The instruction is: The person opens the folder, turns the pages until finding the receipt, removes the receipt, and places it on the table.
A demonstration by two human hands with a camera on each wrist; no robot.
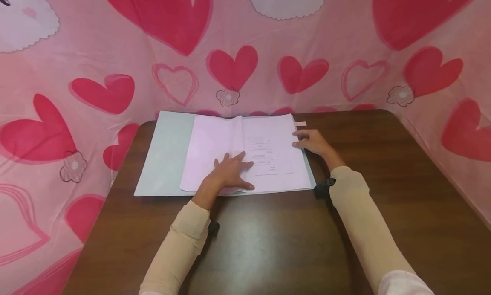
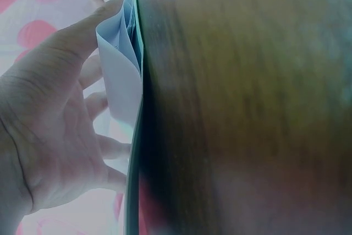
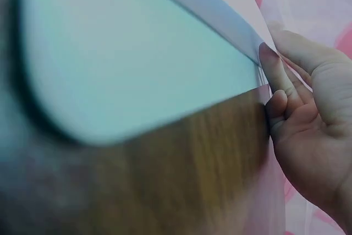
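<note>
A pale green file folder (image 1: 164, 154) lies spread on the table, bearing a stack of white papers. My left hand (image 1: 229, 172) rests with spread fingers across the inner fold of the pages. In the left wrist view, the turned paper (image 2: 122, 78) bulges in a loop beside the thumb. At the right edge, my right hand (image 1: 312, 142) pinches the printed sheet (image 1: 276, 135) between thumb and fingers. The right wrist view shows that sheet's edge lifted off the folder cover (image 3: 137, 53), with fingertips beneath it.
A small pale tab (image 1: 301, 123) sticks out past the upper right of the pages. The brown wooden table (image 1: 383, 180) extends around the folder. Behind it hangs a pink cloth (image 1: 264, 43) printed with hearts.
</note>
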